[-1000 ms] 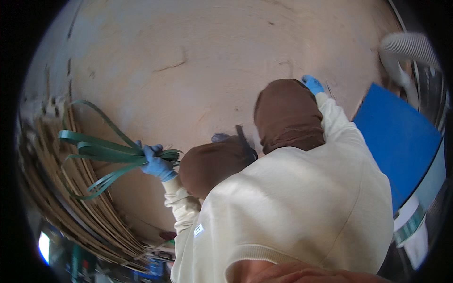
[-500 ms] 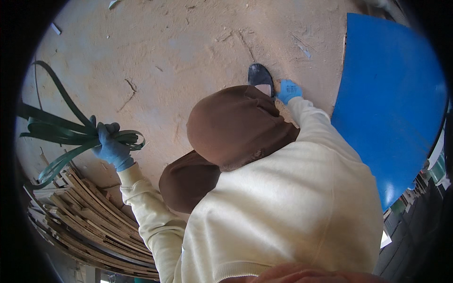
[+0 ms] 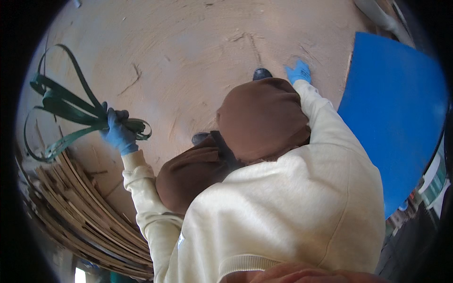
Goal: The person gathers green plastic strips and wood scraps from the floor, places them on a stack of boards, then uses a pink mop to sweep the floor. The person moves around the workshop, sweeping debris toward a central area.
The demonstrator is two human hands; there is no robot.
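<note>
My left hand [image 3: 119, 133], in a blue work glove with dark fingers, is closed around a bundle of flat green plastic strapping [image 3: 71, 108]. Long loops of it fan out to the left, and short folded ends stick out on the right of the fist. My right hand [image 3: 298, 73], also gloved in blue, reaches out low over the dusty floor [image 3: 188, 61], beside my right shoe [image 3: 262, 73]. Its thumb and a fingertip stand apart and nothing shows between them; the picture is slightly blurred there.
On the right a large blue sheet [image 3: 391, 118] lies near my right arm. Stacked long wooden strips [image 3: 89, 207] fill the lower left, below the strapping. A pale, pipe-like thing [image 3: 384, 21] is at the top right. My brown-trousered knees [image 3: 262, 120] are bent in the middle.
My right hand has moved slightly up and to the right, away from the shoe. The strapping has swung upward in my left hand. My legs and view have shifted, and the left shoe now shows.
</note>
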